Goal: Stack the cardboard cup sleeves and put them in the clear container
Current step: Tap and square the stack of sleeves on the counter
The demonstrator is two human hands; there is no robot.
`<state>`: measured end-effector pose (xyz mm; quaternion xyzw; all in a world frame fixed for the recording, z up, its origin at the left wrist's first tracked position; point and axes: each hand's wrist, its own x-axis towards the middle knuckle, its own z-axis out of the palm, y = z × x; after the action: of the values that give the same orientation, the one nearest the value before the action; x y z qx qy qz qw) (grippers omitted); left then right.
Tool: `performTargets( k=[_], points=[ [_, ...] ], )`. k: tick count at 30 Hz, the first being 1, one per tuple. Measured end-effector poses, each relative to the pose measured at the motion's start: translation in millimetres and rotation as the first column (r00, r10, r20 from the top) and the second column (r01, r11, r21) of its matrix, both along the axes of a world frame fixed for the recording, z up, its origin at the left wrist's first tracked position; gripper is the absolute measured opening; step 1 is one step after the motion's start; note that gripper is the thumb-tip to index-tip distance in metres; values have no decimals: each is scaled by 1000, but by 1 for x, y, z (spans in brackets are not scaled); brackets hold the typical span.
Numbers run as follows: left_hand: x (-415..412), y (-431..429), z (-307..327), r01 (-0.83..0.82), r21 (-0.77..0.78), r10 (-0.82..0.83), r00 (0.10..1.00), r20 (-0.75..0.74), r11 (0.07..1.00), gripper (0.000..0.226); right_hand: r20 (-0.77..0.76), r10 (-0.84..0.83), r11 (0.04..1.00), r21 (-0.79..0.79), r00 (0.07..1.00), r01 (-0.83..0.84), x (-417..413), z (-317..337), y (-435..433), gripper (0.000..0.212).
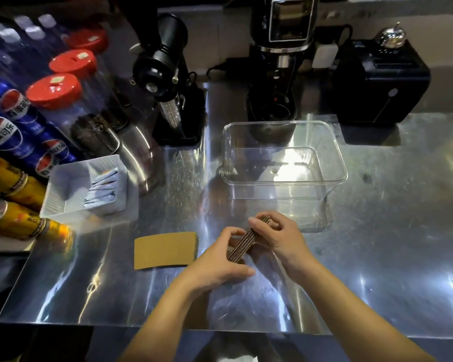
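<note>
Item: I am pinching the sleeve stack (249, 242) edge-up between left hand (220, 262) and right hand (277, 236), squaring it for the clear container (335, 163); one loose sleeve (165, 250) is lying aside.

Stack: a stack of cardboard sleeves (249, 242) stands on edge, tilted, pinched between both hands.
Left hand (220, 265): grip closed on the near end.
Right hand (277, 236): grip closed on the far end.
Loose sleeve (165, 250): flat on the desk (377, 231), left of the hands.
Clear container (283, 160): just beyond the hands, nothing inside.
</note>
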<state>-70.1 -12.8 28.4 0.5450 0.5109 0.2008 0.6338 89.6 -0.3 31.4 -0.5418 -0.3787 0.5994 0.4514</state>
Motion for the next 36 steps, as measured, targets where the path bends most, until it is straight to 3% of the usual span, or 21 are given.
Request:
performTargets(
  k=[2,5,9,12,15,20,25,36],
  points=[
    [-11,0,-2,-21,56,24,998,-53,998,48,-53,-29,999,-33,998,28,-5,0,4,18],
    [-23,-3,-6,-169,227,200,972,-122,959,27,-65,-29,997,-67,997,25,-16,2,10,19],
    [-37,-7,-10,-433,281,445,895,23,857,18,-95,-12,992,-129,995,-1,-29,3,18,26],
    [-43,-6,-10,-501,319,505,860,74,805,11,-92,41,986,-157,995,-55,-37,2,19,34],
    [-34,-5,-11,-533,264,520,846,123,804,12,-108,-3,990,-142,994,-13,-43,1,22,29],
    [2,-6,-18,-618,-39,593,732,336,785,32,8,-188,980,-70,982,188,-32,-10,20,23],
    [23,2,-30,-759,-8,729,622,287,651,33,74,-254,967,-15,964,255,-22,-34,4,26],
    [18,10,-50,-701,96,652,698,297,707,25,50,-210,973,103,976,204,-15,-48,-3,19]
  ],
)
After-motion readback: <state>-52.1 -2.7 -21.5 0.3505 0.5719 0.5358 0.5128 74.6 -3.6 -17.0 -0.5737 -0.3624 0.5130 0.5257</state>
